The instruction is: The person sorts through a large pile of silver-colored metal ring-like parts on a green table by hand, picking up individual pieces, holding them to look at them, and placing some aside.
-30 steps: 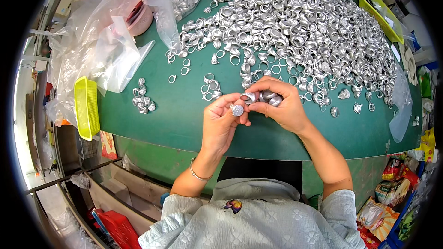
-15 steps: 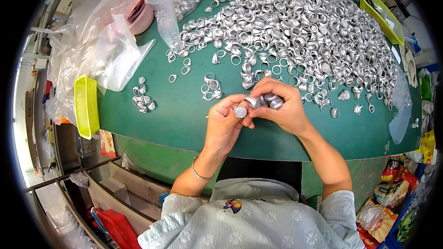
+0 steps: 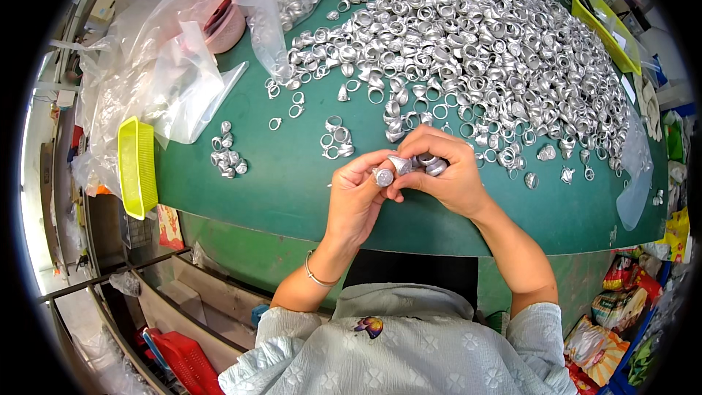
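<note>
My left hand point(image 3: 357, 194) is closed around silver-coloured rings; a round-topped ring point(image 3: 384, 177) shows at its thumb. Between the fingertips of both hands sits a ring with a wide face point(image 3: 400, 165). Several more rings point(image 3: 434, 167) are gathered in the closed fingers of my right hand point(image 3: 453, 172). Both hands meet above the front part of the green table point(image 3: 278, 183). Beyond them spreads a large heap of silver-coloured rings point(image 3: 468, 36). Two small groups lie apart to the left: one ring cluster point(image 3: 336, 137) near my left hand, another cluster point(image 3: 228, 152) farther left.
At the left edge stands a yellow-green basket point(image 3: 137, 168). Behind it are clear plastic bags point(image 3: 168, 73) and a pink basket point(image 3: 228, 29). A second yellow-green basket point(image 3: 603, 25) borders the heap at far right. Below left is an open drawer frame point(image 3: 190, 300).
My fingers have shifted slightly on the rings they hold; both hands stay in nearly the same place. The table's contents sit a little differently in the picture.
</note>
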A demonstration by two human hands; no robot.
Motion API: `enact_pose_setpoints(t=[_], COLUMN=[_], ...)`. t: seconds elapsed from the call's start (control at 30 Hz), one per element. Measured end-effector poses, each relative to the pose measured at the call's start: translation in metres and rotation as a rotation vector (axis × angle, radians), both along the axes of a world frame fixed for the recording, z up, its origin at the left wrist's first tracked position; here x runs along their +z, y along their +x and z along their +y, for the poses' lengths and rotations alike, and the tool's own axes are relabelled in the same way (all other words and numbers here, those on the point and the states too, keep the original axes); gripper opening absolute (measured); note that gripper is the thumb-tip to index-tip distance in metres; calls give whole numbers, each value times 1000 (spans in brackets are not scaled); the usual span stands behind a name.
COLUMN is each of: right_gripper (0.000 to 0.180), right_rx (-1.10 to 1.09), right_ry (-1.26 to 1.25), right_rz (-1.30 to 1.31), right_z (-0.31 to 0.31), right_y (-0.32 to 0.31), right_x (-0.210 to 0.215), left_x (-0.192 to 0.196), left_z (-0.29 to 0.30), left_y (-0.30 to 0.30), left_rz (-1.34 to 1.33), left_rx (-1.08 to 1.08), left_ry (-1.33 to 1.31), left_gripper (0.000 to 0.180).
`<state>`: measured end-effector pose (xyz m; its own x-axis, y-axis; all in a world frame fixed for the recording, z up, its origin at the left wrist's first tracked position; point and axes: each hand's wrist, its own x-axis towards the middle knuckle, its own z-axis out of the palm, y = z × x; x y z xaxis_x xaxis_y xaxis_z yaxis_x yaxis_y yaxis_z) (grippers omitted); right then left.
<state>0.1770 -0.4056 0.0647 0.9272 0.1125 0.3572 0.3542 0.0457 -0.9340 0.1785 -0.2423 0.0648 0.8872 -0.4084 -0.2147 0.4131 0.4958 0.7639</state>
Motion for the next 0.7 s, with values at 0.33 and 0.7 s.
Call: enact_pose_setpoints(t=[0.33, 0.7], right_gripper=[20, 24], right_rx=[-21, 57], right_ry=[41, 416], right_rz=[621, 741], right_z=[1, -12], right_y=[1, 6], right_x=[2, 0], left_x=[-9, -2], left_z=[14, 27], left_y=[-1, 2], left_rz=[-90, -583], left_rx=[63, 179], left_ry=[155, 991], left_gripper=[17, 28])
